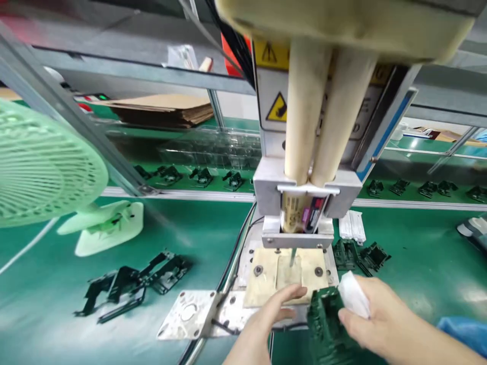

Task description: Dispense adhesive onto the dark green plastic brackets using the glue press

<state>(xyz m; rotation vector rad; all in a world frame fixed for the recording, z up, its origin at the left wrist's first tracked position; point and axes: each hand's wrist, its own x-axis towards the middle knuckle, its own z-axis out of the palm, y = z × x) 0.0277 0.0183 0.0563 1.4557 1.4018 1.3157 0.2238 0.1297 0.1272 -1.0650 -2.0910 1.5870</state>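
My left hand [268,317] is open, its thumb and fingers apart and empty, at the front of the dispensing machine's pale fixture plate [262,291]. To its right, my right hand [384,317] pinches a small white piece [354,294] between thumb and fingers. A dark green moulded plastic part [325,324] is right beside that thumb, blurred; I cannot tell whether the same hand bears it. Above the plate a thin nozzle [292,257] points down from the metal holder, which carries two cartridges [299,210].
Black plastic parts [133,284] lie on the green bench at left, near a green fan [45,167]. More dark parts [359,256] and two white pieces [352,225] sit right of the machine. Several parts line the back strip. A metal plate [188,314] and cables are beside the fixture.
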